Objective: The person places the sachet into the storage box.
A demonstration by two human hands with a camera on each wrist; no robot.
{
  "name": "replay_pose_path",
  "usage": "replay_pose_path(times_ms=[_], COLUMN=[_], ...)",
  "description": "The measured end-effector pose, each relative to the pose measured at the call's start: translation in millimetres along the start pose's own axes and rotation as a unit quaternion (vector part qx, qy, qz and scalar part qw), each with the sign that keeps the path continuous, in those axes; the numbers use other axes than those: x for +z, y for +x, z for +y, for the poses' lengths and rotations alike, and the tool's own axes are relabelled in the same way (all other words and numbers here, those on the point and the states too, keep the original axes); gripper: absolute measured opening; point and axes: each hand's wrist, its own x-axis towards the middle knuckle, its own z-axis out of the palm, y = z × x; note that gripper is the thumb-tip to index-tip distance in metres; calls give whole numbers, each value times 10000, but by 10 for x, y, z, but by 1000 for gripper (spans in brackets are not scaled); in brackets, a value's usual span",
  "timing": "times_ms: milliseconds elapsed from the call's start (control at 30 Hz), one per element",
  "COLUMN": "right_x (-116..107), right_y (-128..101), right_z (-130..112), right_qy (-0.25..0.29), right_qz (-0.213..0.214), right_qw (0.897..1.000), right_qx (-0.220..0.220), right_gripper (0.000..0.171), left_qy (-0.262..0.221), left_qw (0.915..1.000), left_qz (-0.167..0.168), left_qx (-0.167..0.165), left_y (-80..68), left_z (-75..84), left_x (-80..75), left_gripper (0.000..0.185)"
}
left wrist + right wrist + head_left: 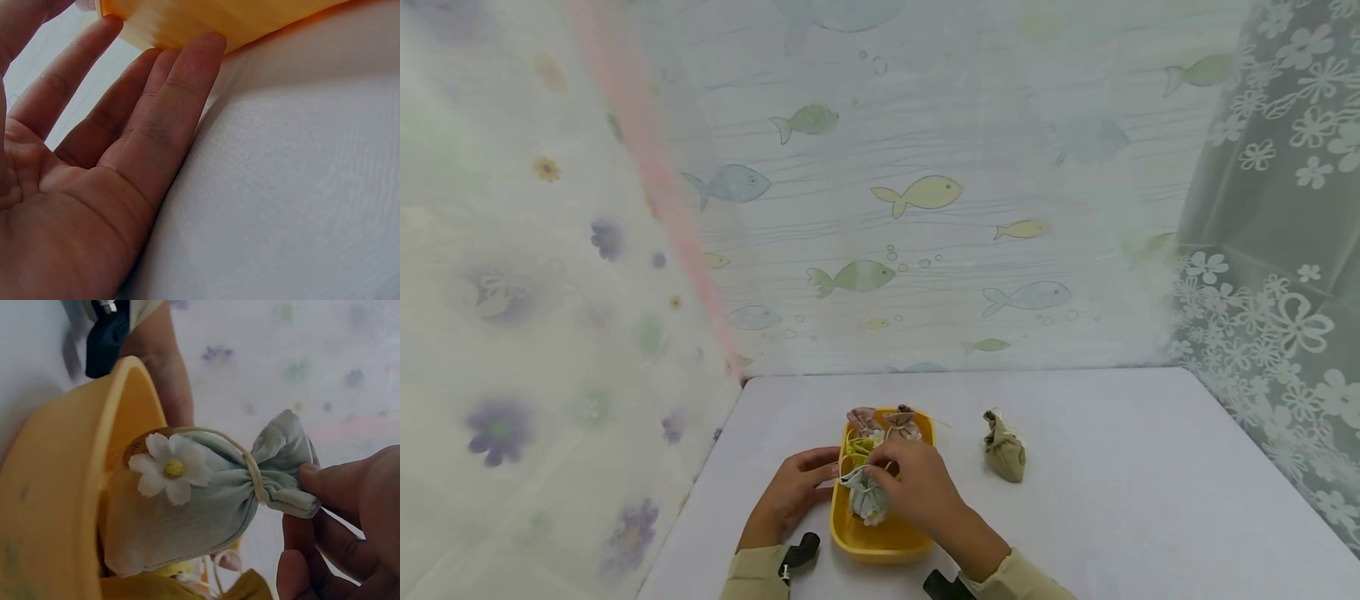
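Holding now: the right hand (917, 487) pinches the gathered top of a small grey-green bag (206, 494) with thumb and fingertips, so the bag hangs by its tied neck.
Bag: it is soft cloth with a white daisy (169, 467) on its front and a pale band around the neck. It sits at the near middle of the yellow tray (880, 542), partly over the tray's rim.
Right hand: the fingers (350, 481) are curled and squeezed onto the bag's ruffled end, likely because that is the easiest part to grab.
Left hand: the left hand (793, 492) is spread flat on the left side of the tray. Its straight fingertips (200, 56) touch the tray's outside wall, which would keep the tray from sliding.
Tray: more little bags, pinkish and yellow-green ones (880, 427), lie packed at the far end.
Outside the tray: one olive bag (1004, 450) stands alone to the right, apart from the tray.
Table: a white table (1150, 500) holds it all.
Around: fish-print and flower-print curtains (917, 192) hang behind and at the sides.
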Motion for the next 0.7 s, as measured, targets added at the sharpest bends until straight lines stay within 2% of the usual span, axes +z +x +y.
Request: replay_pose_path(times_ms=[300, 467, 700], right_x=[118, 131, 122], right_y=[31, 22, -28], right_z=[10, 11, -18], right_qy=[-353, -650, -769], right_qz=[-455, -476, -561], right_qw=[9975, 9955, 9931], right_qx=[410, 497, 679], right_gripper=[5, 5, 8], left_qy=[91, 152, 162], left_qw=[9999, 9999, 9997], left_qz=[39, -18, 122], left_qx=[-37, -22, -157], left_y=[24, 50, 32], left_z=[16, 23, -3], left_x=[-26, -14, -7], left_gripper=[59, 62, 62])
